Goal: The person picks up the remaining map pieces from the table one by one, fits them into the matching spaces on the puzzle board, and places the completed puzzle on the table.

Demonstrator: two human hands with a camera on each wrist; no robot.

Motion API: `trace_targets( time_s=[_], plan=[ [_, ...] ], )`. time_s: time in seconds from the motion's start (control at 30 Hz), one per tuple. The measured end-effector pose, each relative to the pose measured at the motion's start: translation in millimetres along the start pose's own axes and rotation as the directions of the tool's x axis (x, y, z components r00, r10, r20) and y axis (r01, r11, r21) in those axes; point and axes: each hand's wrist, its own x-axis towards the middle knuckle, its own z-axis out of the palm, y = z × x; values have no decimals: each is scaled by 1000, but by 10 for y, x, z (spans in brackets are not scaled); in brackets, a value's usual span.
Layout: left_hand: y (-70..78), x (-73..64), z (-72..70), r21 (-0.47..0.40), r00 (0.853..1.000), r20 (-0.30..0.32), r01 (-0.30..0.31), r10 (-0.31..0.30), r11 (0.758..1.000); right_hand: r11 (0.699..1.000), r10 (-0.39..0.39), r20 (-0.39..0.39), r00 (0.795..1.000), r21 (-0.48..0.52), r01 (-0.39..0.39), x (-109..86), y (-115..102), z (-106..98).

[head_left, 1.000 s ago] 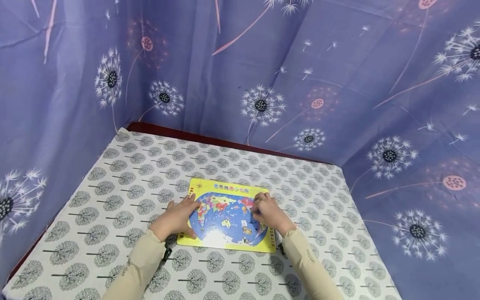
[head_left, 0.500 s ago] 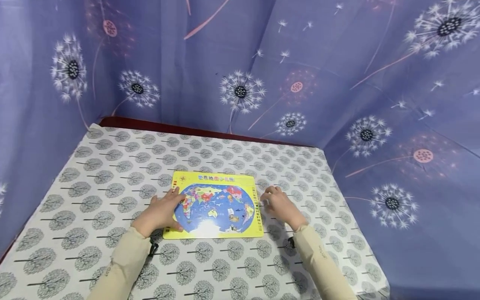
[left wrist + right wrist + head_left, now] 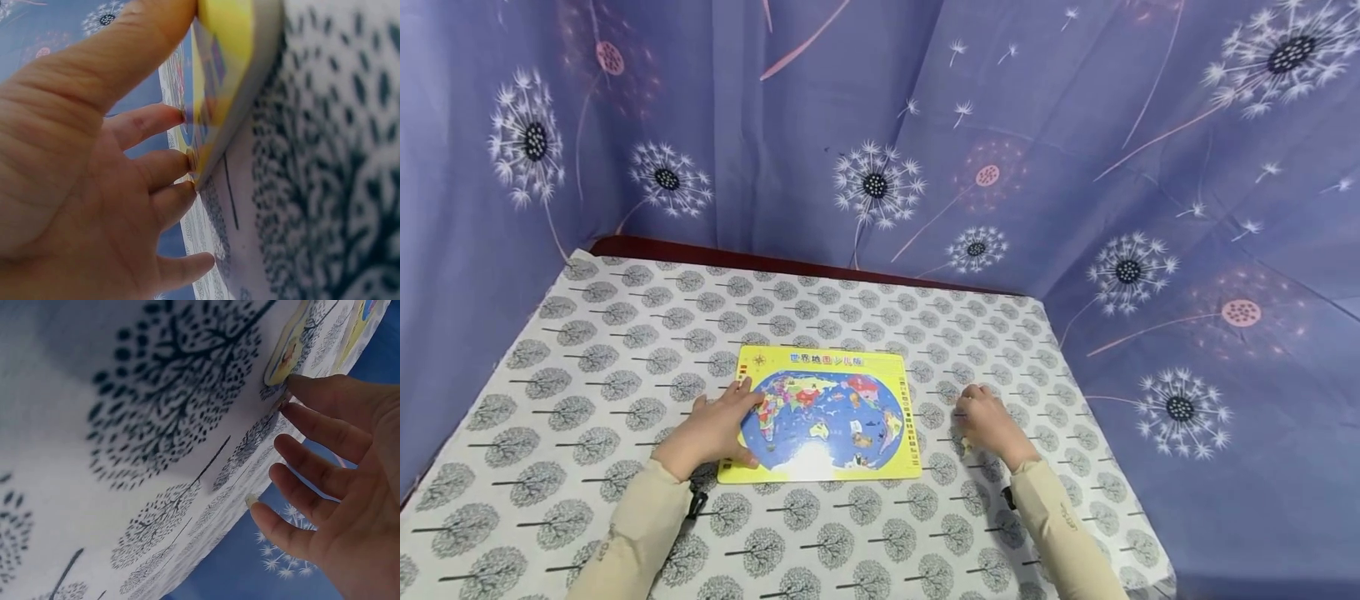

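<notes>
A world map puzzle board (image 3: pixel 820 417) with a yellow border and blue oceans lies flat on the table. My left hand (image 3: pixel 711 429) rests along its left edge, fingers spread and touching the yellow border, as the left wrist view (image 3: pixel 125 169) confirms at the board's corner (image 3: pixel 231 37). Right of the board, my right hand (image 3: pixel 992 425) is low over the tablecloth. Its thumb and index finger pinch the end of a small flat yellowish puzzle piece (image 3: pixel 289 353) with a picture on it. The other fingers (image 3: pixel 312 481) extend loosely. In the head view the hand mostly covers that piece.
A white cloth (image 3: pixel 820 542) printed with grey trees covers the table. A dark red edge (image 3: pixel 715 258) runs along its back. Purple dandelion-print curtains (image 3: pixel 790 150) stand close behind and at both sides.
My right hand has moved from over the map's right part to the tablecloth on the right. My left hand stays at the board's left edge. The head view has shifted.
</notes>
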Motion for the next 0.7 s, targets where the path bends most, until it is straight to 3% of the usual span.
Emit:
trace_targets(
  time_s=[0.27,0.53,0.7],
  plan=[
    [14,-10,-39,2,1000,6,2,-2,1000,999,-29,-23,999,23,30,-13,26,-11],
    [5,23,-27,-9,1000,16,11,-11,1000,999,-33,-38,999,-7,33,24,-91,-39],
    [-22,32,-15,-10,1000,5,13,-13,1000,993,-113,-49,992,20,115,114,-263,-65]
  ],
)
